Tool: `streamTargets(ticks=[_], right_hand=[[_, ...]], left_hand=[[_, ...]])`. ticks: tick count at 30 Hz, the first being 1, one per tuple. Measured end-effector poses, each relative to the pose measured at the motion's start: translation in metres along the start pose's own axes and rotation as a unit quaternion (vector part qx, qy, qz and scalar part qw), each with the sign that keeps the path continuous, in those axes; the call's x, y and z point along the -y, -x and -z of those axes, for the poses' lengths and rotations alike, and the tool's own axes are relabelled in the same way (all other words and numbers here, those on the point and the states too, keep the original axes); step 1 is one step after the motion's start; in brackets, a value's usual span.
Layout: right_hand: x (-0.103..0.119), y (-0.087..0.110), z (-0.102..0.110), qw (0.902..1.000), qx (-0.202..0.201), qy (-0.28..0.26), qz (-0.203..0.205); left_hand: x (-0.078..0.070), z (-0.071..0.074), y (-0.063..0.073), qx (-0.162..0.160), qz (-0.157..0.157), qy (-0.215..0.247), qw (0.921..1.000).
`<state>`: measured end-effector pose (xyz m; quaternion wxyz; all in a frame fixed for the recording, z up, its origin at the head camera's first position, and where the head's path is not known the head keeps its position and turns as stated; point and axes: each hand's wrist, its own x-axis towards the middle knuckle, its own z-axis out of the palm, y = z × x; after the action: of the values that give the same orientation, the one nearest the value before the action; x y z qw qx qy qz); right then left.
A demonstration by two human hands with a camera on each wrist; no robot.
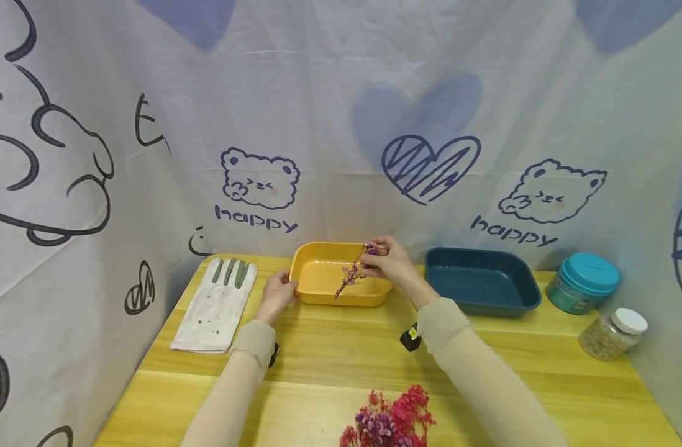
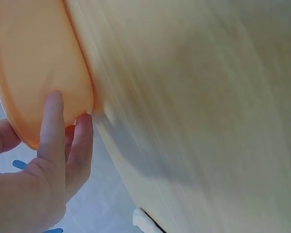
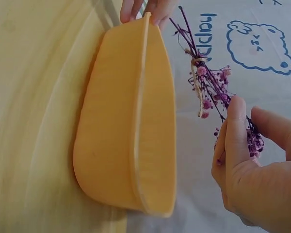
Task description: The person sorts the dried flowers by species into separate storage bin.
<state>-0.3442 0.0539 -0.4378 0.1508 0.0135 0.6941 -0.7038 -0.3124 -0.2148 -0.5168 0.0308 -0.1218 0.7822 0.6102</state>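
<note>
A yellow rectangular tray point(image 1: 318, 298) stands at the back of the table. My left hand point(image 1: 277, 295) grips its left end, with thumb and fingers on either side of the rim, as the right wrist view shows. Over the tray's right part my right hand point(image 1: 394, 262) pinches a small sprig of dried purple flowers point(image 1: 350, 274) by its blossoms. In the right wrist view, twine point(image 3: 199, 60) is tied round the sprig's thin stems, which point away from the fingers. The tray's inside shows no contents.
A dark blue tray point(image 1: 483, 304) stands right of the yellow one. Further right are a teal tub point(image 1: 584, 282) and a white-lidded jar point(image 1: 612, 335). A white-and-green glove point(image 1: 212, 310) lies left; red and purple dried flowers point(image 1: 388, 419) are at the near edge. Cloth hangs behind.
</note>
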Motion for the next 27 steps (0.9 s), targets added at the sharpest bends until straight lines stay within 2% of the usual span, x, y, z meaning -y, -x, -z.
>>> streamTargets(ticks=[11, 19, 27], right_hand=[[-0.015, -0.023, -0.020, 0.9947, -0.023, -0.100, -0.008], [-0.024, -0.036, -0.047, 0.9945, -0.055, -0.089, 0.009], [-0.039, -0.046, -0.068, 0.9954, -0.047, -0.083, 0.001]], left_hand=[[-0.001, -0.001, 0.000, 0.002, 0.001, 0.004, 1.0000], [0.001, 0.001, 0.002, -0.003, 0.000, 0.004, 1.0000], [0.002, -0.001, 0.001, 0.007, -0.011, 0.005, 0.9999]])
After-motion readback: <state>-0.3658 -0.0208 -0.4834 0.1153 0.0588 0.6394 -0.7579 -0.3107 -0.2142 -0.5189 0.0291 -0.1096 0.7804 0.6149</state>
